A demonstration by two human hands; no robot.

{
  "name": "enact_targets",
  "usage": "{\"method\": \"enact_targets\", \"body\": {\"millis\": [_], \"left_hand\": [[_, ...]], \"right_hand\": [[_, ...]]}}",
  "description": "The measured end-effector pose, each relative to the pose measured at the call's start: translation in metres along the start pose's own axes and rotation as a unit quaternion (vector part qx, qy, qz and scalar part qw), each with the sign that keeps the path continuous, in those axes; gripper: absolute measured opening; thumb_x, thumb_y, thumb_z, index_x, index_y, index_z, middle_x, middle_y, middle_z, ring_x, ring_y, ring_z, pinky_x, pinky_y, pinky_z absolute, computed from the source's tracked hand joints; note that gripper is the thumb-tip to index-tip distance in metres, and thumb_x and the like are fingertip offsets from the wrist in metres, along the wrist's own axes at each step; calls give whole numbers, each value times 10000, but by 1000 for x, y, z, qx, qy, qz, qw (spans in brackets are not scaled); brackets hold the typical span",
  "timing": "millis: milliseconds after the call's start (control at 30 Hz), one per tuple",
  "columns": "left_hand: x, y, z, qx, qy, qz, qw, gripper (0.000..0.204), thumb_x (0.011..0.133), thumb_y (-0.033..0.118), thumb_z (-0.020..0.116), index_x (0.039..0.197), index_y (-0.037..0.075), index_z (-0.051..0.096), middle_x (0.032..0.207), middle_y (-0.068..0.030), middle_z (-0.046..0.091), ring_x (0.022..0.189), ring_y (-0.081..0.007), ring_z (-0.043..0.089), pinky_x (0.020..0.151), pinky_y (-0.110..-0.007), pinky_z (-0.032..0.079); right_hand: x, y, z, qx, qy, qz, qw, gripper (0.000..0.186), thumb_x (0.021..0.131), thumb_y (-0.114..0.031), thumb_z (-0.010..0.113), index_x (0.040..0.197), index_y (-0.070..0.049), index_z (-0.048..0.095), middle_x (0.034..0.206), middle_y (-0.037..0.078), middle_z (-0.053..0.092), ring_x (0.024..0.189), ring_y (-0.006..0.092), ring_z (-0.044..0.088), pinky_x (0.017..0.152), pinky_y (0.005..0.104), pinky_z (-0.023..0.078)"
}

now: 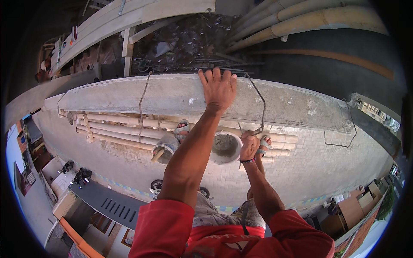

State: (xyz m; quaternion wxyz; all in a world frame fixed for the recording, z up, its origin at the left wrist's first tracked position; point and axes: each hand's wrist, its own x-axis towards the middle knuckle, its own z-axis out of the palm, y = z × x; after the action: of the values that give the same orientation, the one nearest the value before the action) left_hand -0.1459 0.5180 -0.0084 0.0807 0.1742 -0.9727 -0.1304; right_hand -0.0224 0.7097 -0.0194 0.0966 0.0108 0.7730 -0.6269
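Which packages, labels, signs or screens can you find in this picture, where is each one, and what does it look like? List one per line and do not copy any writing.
None can be told for sure.
Nearest things to the hands: the left hand lies flat on a grey concrete ledge.
The right hand grips a bent steel wire beside an unmarked grey bucket.

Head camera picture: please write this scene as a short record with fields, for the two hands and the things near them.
place: bamboo scaffold high on a brick wall
left hand: flat on the top of the concrete ledge, fingers spread
right hand: closed on a bent steel wire
near the hands: two buckets, one holding grey mortar
feet: in sandals, on the bamboo poles
clothing: red sleeves
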Motion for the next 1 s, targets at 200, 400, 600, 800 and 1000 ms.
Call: {"method": "enact_targets", "body": {"millis": [200,400,600,800,1000], "left_hand": [[2,0,-1,-5,-13,3,1000,239,895,323,551,901,103,645,929,-109,502,954,-310,449,1019,-594,245],[3,1,-2,-7,-35,-2,999,233,894,319,553,899,104,643,955,-124,485,966,-321,434,1025,-603,237],[3,0,-1,-12,-47,-4,999,239,900,325,537,869,99,605,943,-122,456,964,-328,425,1037,-623,213],[5,-1,-1,-21,-65,-8,998,235,891,327,541,868,103,606,948,-125,452,971,-330,422,1040,-629,203],[6,-1,-3,-25,-87,-17,996,224,888,319,543,870,104,606,964,-127,454,984,-338,422,1044,-631,193]], "right_hand": [[-6,8,2,-55,-46,-3,997,665,973,-569,349,747,15,573,626,105,559,547,183,509,506,322,376],[-9,-3,3,-45,-55,21,997,626,972,-539,367,750,6,580,658,115,588,560,216,537,522,337,398],[-10,-5,1,-40,-86,27,995,580,991,-491,378,715,5,500,660,95,526,599,190,489,555,306,381],[-10,3,-1,-28,-123,20,992,553,1001,-463,362,727,3,481,652,97,507,594,205,485,554,321,385],[0,0,-18,10,-182,44,982,511,964,-448,427,857,20,603,830,180,627,741,310,620,664,390,478]]}}
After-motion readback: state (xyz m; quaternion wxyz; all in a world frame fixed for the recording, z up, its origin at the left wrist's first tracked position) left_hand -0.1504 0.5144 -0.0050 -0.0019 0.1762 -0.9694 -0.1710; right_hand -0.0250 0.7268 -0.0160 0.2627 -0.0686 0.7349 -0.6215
